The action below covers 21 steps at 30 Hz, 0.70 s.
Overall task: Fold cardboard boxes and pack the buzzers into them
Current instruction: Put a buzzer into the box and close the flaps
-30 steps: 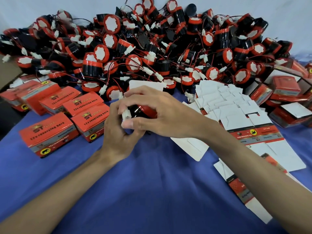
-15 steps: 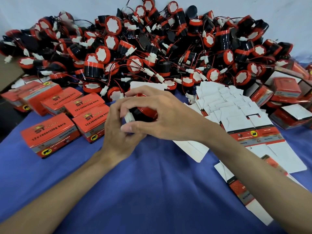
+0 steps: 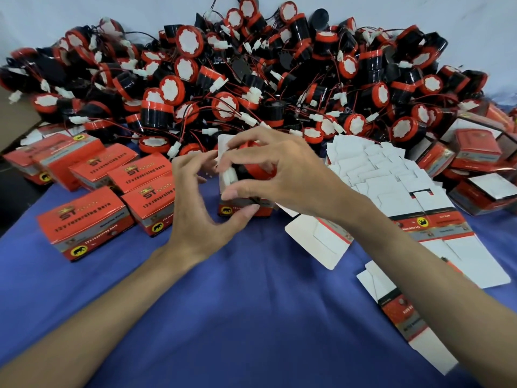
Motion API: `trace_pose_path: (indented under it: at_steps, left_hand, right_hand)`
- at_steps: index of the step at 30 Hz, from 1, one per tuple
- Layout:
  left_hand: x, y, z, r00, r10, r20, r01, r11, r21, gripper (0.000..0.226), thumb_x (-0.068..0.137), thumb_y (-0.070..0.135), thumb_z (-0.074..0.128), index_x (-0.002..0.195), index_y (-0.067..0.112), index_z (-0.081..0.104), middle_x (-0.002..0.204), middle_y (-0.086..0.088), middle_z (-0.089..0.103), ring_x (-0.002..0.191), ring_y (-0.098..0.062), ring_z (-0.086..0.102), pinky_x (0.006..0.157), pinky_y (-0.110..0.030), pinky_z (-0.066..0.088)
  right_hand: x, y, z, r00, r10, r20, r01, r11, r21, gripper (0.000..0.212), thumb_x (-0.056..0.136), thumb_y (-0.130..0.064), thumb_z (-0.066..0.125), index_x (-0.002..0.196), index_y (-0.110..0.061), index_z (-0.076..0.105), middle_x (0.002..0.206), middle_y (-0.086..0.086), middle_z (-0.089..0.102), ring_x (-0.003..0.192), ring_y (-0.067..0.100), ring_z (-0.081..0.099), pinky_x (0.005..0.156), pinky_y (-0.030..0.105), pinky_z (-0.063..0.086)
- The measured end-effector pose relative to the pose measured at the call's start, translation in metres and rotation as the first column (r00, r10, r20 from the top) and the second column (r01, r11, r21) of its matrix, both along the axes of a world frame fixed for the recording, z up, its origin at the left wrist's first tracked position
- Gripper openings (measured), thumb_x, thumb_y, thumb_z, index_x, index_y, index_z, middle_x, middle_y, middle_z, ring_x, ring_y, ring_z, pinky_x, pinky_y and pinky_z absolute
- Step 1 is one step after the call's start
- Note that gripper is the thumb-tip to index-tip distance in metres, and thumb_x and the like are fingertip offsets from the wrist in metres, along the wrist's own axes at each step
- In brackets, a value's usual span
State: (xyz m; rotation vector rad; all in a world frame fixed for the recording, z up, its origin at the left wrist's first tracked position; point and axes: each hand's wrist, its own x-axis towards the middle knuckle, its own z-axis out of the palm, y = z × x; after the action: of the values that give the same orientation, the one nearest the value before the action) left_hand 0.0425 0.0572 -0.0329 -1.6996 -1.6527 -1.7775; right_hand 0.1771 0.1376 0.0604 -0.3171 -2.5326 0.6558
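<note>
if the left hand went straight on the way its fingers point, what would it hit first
Most likely the open box holding the buzzer that the right hand grips; the left hand curves toward its near side. Depth is unclear.

Covered by the right hand, most of the buzzer: only a red rim, a black flank and a white plug visible between the curled fingers. Beneath it, little of the box beyond a strip of printed front and one white flap; inside out of sight. Blurred, the fingers of the left hand, so no telling whether gripping the box or merely touching it with the thumb. Deep in the heap of buzzers, bodies and wires tangled past counting. Smaller print on the closed boxes unreadable. Partly hidden under the right forearm, the flat blanks. Cut off at the left edge, a brown cardboard sheet; at the right edge, more red boxes.
</note>
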Motion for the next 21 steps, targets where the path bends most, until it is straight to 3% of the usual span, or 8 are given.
trace_pose_path:
  at_steps: [2,5,8,10,12,15,18,21]
  left_hand:
    - [-0.001,0.0,-0.001,0.999,0.017,-0.038,-0.02,0.997,-0.076,0.072,0.076,0.042,0.063,0.126,-0.006,0.042,0.121,-0.015,0.033,0.118,-0.02,0.038,0.1,-0.029,0.038]
    - [-0.003,0.003,-0.002,1.0,-0.003,-0.016,-0.001,0.965,-0.264,0.071,0.077,0.044,0.059,0.133,0.003,0.042,0.136,-0.018,0.029,0.132,-0.024,0.029,0.109,-0.022,0.029]
    - [-0.004,0.004,-0.005,0.999,0.012,-0.04,-0.026,0.922,-0.387,0.065,0.083,0.036,0.059,0.14,0.013,0.037,0.15,-0.007,0.029,0.14,-0.02,0.027,0.112,-0.042,0.032]
    - [-0.007,0.003,-0.004,0.998,0.007,-0.058,-0.028,0.927,-0.373,0.06,0.084,0.03,0.058,0.138,0.013,0.038,0.148,-0.005,0.035,0.137,-0.021,0.034,0.107,-0.047,0.038]
    - [-0.009,0.004,-0.005,0.999,0.004,-0.048,-0.02,0.943,-0.333,0.053,0.083,0.028,0.058,0.131,0.01,0.042,0.138,-0.002,0.04,0.126,-0.019,0.043,0.098,-0.038,0.044]
    - [-0.011,0.005,-0.007,1.0,0.003,-0.023,-0.01,0.953,-0.304,0.054,0.078,0.032,0.056,0.124,0.008,0.042,0.121,0.007,0.037,0.104,-0.012,0.045,0.084,-0.019,0.04]
    - [-0.013,0.007,-0.009,1.0,0.012,0.001,-0.011,0.958,-0.287,0.051,0.074,0.027,0.063,0.118,0.014,0.04,0.119,0.01,0.036,0.101,-0.007,0.044,0.083,-0.007,0.037]
    - [-0.013,0.008,-0.01,1.0,0.006,0.006,-0.004,0.962,-0.272,0.046,0.072,0.026,0.064,0.108,0.018,0.036,0.119,0.005,0.039,0.104,-0.006,0.043,0.082,-0.005,0.035]
  right_hand:
    - [0.001,0.008,0.0,0.996,-0.064,-0.066,0.063,0.998,-0.012,0.025,0.079,-0.033,0.077,0.102,-0.024,0.074,0.118,0.0,0.059,0.091,-0.011,0.048,0.084,0.005,0.031]
    - [0.001,0.015,-0.005,0.98,-0.13,-0.152,0.122,0.991,-0.061,0.025,0.08,-0.032,0.076,0.104,-0.024,0.073,0.12,0.0,0.058,0.099,-0.007,0.05,0.085,0.006,0.034]
    - [-0.002,0.015,-0.013,0.965,-0.15,-0.215,0.124,0.984,-0.129,0.027,0.079,-0.028,0.077,0.106,-0.021,0.073,0.124,0.001,0.058,0.103,0.003,0.054,0.079,0.013,0.042]
    - [-0.005,0.012,-0.018,0.961,-0.132,-0.242,0.102,0.986,-0.134,0.027,0.079,-0.025,0.078,0.105,-0.018,0.073,0.124,0.003,0.057,0.104,0.004,0.053,0.081,0.017,0.042]
    - [-0.008,0.01,-0.023,0.961,-0.097,-0.257,0.09,0.995,-0.041,0.028,0.078,-0.022,0.078,0.105,-0.014,0.073,0.124,0.009,0.057,0.111,0.012,0.053,0.09,0.023,0.044]
    - [-0.009,0.007,-0.031,0.983,-0.037,-0.182,0.061,0.99,0.127,0.03,0.079,-0.023,0.078,0.106,-0.012,0.073,0.129,0.017,0.053,0.117,0.028,0.052,0.099,0.034,0.041]
    - [-0.009,0.008,-0.037,0.999,-0.012,-0.051,0.026,0.961,0.275,0.028,0.083,-0.024,0.074,0.108,-0.011,0.073,0.132,0.021,0.048,0.116,0.039,0.049,0.098,0.044,0.041]
    - [-0.009,0.01,-0.04,0.998,-0.061,0.024,0.05,0.943,0.33,0.028,0.087,-0.029,0.07,0.111,-0.014,0.071,0.136,0.017,0.046,0.118,0.035,0.045,0.089,0.045,0.047]
